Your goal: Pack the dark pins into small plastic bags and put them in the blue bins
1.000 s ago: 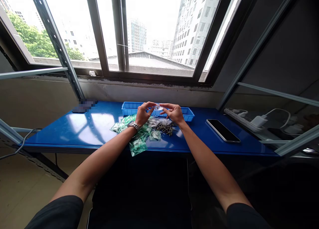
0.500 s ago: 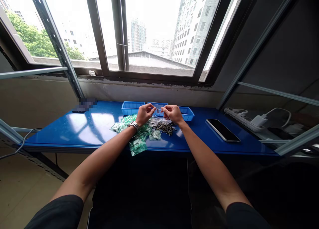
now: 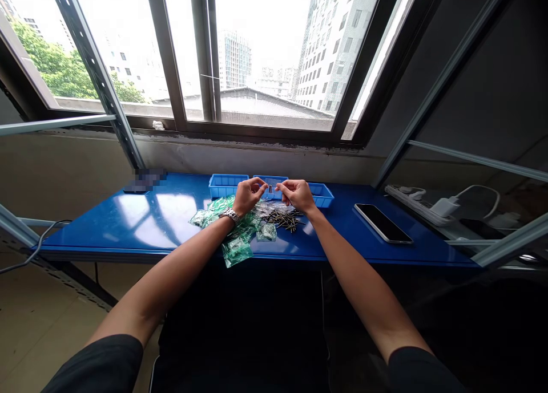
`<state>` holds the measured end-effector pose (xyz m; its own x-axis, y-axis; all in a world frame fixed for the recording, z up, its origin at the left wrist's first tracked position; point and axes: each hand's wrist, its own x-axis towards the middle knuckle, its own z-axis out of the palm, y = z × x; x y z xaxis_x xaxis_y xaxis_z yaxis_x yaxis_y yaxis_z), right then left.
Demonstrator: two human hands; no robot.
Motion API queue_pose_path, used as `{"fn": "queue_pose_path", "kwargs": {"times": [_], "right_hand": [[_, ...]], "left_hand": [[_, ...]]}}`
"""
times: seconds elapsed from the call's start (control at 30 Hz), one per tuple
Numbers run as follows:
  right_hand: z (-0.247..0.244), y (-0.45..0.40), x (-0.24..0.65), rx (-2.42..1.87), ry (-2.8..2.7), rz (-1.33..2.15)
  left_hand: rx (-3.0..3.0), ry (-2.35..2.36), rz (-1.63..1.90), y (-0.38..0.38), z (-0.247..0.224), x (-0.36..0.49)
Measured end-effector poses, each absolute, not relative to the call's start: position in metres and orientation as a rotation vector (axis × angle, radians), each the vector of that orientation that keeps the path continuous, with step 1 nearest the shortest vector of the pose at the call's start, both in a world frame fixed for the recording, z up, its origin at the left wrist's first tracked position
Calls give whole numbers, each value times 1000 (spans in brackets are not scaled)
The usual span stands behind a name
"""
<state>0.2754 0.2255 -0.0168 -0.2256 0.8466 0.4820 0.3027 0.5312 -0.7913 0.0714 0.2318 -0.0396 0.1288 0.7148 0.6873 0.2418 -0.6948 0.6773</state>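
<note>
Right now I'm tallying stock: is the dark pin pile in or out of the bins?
Out: the dark pin pile lies on the blue table, in front of the bins.

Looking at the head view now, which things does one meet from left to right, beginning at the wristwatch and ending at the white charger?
Wristwatch → left hand → clear plastic between the hands → right hand → phone → white charger.

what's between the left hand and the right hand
In the head view, a small clear bag with a dark piece inside shows between the left hand and right hand, a blue bin behind it.
</note>
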Motion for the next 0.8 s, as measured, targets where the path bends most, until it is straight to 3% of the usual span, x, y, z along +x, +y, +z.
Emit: {"fn": "queue_pose_path", "kwargs": {"times": [0.8], "right_hand": [[-15, 224, 275, -877, -1732, 661]], "left_hand": [[2127, 930, 1696, 227, -33, 69]]}}
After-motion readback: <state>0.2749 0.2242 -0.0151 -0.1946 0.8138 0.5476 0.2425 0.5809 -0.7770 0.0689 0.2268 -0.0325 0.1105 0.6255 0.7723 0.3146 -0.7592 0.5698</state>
